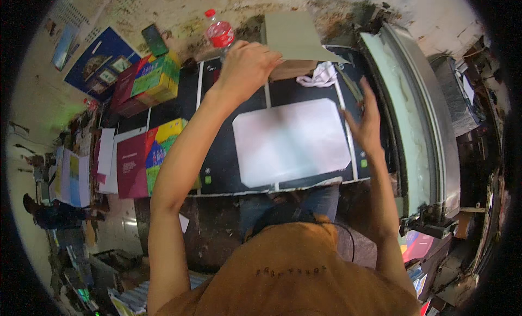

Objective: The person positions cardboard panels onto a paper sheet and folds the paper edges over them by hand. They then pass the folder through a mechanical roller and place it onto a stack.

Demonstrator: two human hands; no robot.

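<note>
At the far side of the black table, my left hand [247,69] is closed with its fingertips at the left corner of a grey-green cardboard sheet [293,39]. That sheet lies on top of a stack of boards [291,70], its right corner jutting out past the stack. Over the table's right part is my right hand [367,126], thumb and fingers spread, holding nothing. Just beyond its fingertips lies a long thin strip-like tool [349,83]. Between my forearms a white sheet with clipped corners [291,145] rests flat on the table.
A red-capped bottle [220,34] stands behind my left hand. A crumpled striped cloth [322,76] lies beside the board stack. Stacked colourful books [155,79], a phone [155,40] and maroon covers [132,166] occupy the left. A long metal-edged machine [421,120] borders the right.
</note>
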